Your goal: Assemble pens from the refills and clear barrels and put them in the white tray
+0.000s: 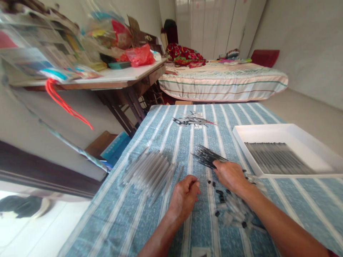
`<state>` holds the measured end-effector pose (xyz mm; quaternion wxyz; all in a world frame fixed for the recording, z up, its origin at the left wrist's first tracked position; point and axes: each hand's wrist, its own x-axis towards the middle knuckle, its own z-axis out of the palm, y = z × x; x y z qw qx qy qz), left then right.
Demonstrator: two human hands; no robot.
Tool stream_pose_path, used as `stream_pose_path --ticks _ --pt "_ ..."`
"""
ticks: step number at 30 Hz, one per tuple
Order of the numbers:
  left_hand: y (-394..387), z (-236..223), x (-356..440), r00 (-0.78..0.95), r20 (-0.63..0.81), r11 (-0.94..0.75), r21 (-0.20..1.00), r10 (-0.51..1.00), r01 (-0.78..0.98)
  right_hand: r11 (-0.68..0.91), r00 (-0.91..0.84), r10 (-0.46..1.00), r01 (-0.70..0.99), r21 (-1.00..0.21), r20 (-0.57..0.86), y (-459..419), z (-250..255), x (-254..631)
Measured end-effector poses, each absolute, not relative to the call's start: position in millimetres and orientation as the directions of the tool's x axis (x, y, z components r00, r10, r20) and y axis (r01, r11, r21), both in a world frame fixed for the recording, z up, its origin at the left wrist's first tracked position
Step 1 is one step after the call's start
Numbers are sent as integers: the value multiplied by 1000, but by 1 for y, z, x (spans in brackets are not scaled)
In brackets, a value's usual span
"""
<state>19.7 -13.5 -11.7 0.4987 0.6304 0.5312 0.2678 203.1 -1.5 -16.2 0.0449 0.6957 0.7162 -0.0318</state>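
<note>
My right hand (230, 174) reaches to a bundle of thin black pen refills (207, 156), its fingers closed at the near end of the bundle. Lower and to the left, my left hand (184, 195) is curled with thumb and fingertips together; whatever may be between them cannot be made out. Beside it on the left lies a pile of translucent grey pen barrels (150, 173), slightly blurred. Small black plugs (220, 194) and clear caps (237, 212) are scattered below my right hand, partly hidden by the forearm.
A white tray (288, 129) at the right holds a row of pens (277, 157). Toward the far edge of the striped tablecloth (171, 134) lies a small heap of thin dark pieces (193, 120). A cluttered desk (125, 76) stands left, a bed (222, 80) beyond.
</note>
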Motion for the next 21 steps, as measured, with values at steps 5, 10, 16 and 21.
stream_pose_path --ticks 5,10,16,21 --pt "-12 -9 21 280 -206 99 930 938 354 47 -46 994 999 6 -103 -2 -17 204" --pt "-12 -10 20 273 -183 86 940 945 331 116 -116 992 993 1 -39 -4 -13 205" --pt "-10 -14 18 278 -192 116 957 941 266 327 -322 943 943 -66 80 -14 -2 200" --pt "-10 -12 16 294 -189 103 953 937 285 401 -393 910 916 -34 136 -18 3 197"
